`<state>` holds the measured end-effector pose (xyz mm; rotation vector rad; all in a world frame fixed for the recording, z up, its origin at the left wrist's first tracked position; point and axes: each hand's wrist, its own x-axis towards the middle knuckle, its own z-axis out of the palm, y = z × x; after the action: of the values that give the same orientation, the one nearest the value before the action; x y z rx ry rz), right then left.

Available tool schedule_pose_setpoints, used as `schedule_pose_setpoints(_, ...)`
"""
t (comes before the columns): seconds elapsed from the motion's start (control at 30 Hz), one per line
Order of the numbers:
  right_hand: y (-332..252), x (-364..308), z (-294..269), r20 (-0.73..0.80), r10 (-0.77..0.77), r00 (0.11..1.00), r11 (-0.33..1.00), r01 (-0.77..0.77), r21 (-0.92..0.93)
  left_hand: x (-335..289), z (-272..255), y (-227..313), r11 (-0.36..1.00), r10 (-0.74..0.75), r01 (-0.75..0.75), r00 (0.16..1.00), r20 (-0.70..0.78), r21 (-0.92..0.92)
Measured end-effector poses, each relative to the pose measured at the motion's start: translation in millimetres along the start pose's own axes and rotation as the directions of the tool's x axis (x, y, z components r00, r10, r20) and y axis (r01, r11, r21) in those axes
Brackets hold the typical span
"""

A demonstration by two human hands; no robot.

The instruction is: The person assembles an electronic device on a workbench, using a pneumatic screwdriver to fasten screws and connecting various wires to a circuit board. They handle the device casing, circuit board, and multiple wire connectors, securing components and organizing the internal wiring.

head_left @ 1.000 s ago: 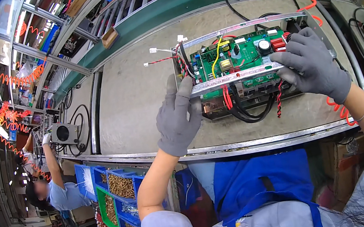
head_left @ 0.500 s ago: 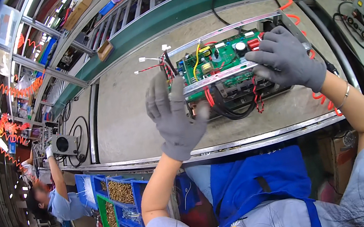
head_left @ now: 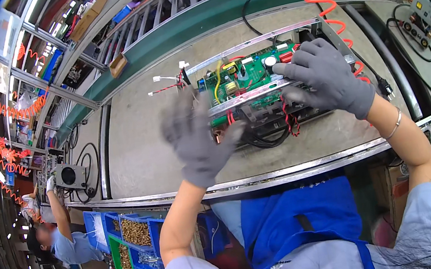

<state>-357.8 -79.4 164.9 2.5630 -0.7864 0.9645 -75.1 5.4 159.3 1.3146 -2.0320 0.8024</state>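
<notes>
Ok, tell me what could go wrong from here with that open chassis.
Loose white connectors stick out near the left hand, which is blurred with its fingers spread, so they might snag.

The right hand has a fingertip close to the round white-topped part on the green circuit board; a slip could knock it.

Black cables hang out at the front, so they could get pinched if the chassis is shifted.

Bright bench (head_left: 136, 153) — left hand (head_left: 193, 139) motion-blurred — straight edges bowed, corners black.
</notes>
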Motion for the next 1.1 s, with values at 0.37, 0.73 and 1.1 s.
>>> schedule_pose_setpoints(0.37, -40.0, 37.7, 28.0, 0.24, -0.023, 0.971, 0.969, -0.037, 0.245, -40.2, 19.2, -46.0, 0.536, -0.398, 0.642, 0.765, 0.506, -0.548)
schedule_pose_setpoints(0.73, -33.2, 36.2, 24.1, 0.234, -0.038, 0.972, 0.981, -0.008, 0.193, -36.2, 21.5, -43.1, 0.51, -0.381, 0.618, 0.786, 0.486, -0.599)
schedule_pose_setpoints(1.1, -47.2, 17.3, 48.9, -0.195, -0.065, 0.979, 0.998, 0.058, -0.038, -52.9, 28.0, -41.0, 0.597, -0.429, 0.603, 0.798, 0.424, -0.529)
